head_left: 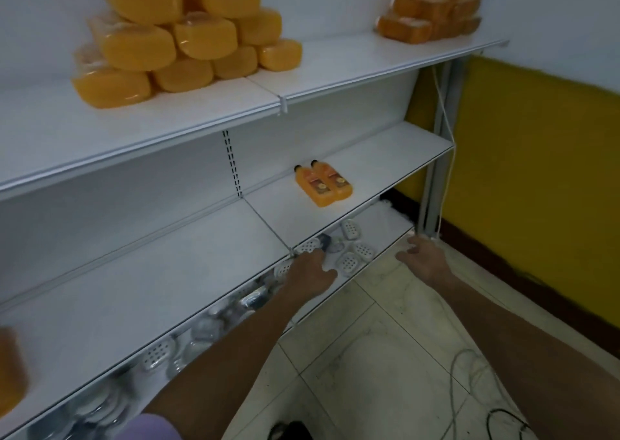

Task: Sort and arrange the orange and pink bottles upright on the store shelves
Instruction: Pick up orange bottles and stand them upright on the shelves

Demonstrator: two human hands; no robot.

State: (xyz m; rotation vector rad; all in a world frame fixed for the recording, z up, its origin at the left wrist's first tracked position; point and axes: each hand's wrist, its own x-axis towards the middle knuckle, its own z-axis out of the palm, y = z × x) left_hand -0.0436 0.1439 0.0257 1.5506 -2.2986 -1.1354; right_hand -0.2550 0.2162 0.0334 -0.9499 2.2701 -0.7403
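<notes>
Well beyond left hand (310,272) and right hand (421,259), fingers apart, sit 2 orange bottles (323,184).

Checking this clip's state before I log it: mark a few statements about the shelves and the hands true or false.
1. Two orange bottles sit side by side on the middle shelf. True.
2. The right hand holds a bottle. False: it holds nothing and its fingers are spread.
3. Yellow-orange packs are piled on the top shelf. True.
4. A pink bottle stands beside the orange ones. False: no pink bottle is in view.
5. The left hand rests on the top shelf. False: it reaches low, toward the white dishes under the middle shelf.
</notes>
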